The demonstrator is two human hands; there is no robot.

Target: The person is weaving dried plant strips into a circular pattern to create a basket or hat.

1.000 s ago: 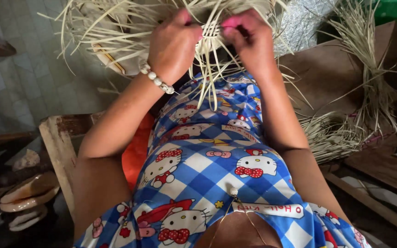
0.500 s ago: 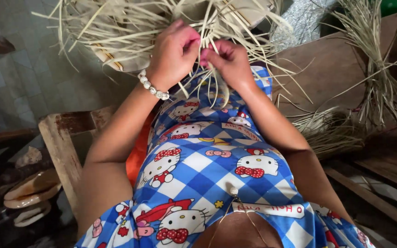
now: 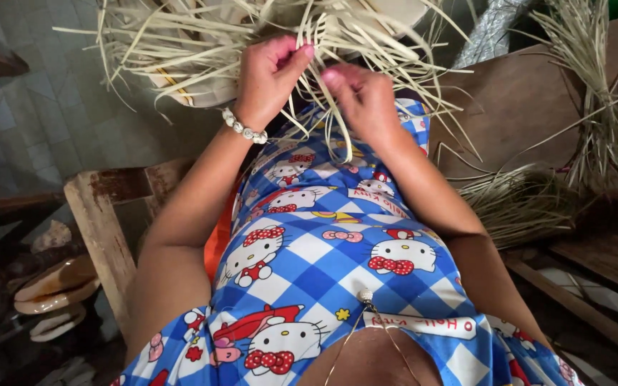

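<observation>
While both hands worked above the lap, I saw my left hand (image 3: pixel 270 78) pinching pale, flat straw strips (image 3: pixel 337 107) that hung lengthwise toward me, just beside my right hand (image 3: pixel 363 100), fingers closed on the same strips under the half-woven straw piece (image 3: pixel 202 43).

A blue-and-white checked dress (image 3: pixel 323 264) with cartoon cats; white bead bracelet (image 3: pixel 244 129) at eleven o'clock; thin necklace (image 3: pixel 366 314).

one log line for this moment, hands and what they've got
left hand: pinching pale straw strands | right hand: fingers among strands | woven piece: on lap | straw bundle: right side
</observation>
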